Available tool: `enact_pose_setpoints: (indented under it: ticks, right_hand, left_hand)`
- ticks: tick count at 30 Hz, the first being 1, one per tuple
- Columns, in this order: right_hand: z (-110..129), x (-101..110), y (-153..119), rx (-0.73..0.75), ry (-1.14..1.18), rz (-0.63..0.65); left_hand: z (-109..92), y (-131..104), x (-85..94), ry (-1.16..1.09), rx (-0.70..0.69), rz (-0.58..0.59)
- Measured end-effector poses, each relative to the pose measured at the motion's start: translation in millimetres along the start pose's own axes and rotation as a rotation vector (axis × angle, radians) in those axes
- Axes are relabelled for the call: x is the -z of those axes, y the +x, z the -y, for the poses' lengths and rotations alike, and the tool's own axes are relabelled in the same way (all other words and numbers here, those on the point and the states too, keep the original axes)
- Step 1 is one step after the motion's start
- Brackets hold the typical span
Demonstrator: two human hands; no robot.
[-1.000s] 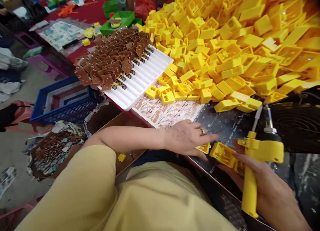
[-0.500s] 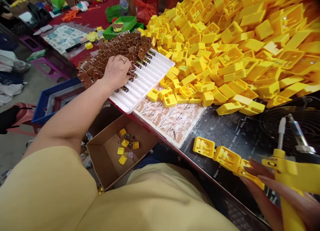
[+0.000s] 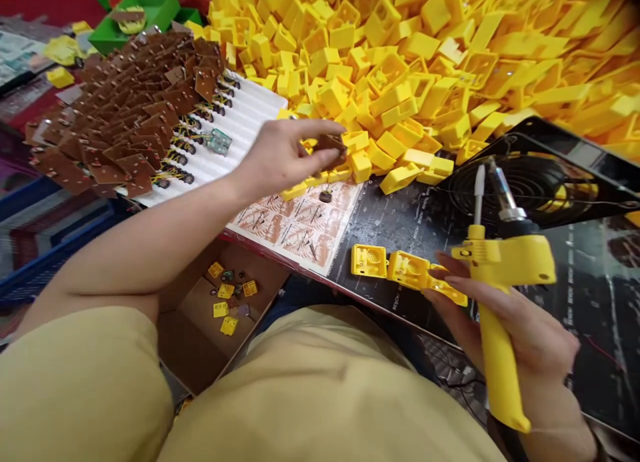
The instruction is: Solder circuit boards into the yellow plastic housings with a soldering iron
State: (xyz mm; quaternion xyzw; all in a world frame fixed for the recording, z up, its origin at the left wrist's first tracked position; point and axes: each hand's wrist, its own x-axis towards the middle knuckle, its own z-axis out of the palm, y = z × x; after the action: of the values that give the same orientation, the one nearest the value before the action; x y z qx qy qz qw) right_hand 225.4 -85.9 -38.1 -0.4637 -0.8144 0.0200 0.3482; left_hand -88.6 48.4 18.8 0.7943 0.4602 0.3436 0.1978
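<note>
The left hand (image 3: 277,157) hangs above the counter (image 3: 407,215), between the white tray (image 3: 245,125) and the yellow heap (image 3: 380,69), its fingers nearly closed on a brown board (image 3: 329,144). A round black part (image 3: 326,196) shows just below. The right hand (image 3: 520,322) grips the yellow gun (image 3: 500,355), tip up, its fingers slightly parted at the last of three cases (image 3: 407,269) in a row along the counter's near edge.
</note>
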Motion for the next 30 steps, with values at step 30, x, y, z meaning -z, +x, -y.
enact_pose_setpoints:
  ticks: [30]
  right_hand:
    - [17, -26, 33, 0.19, 0.029, -0.028]
  left_hand:
    - [14, -77, -10.6, 0.132, -0.495, 0.286]
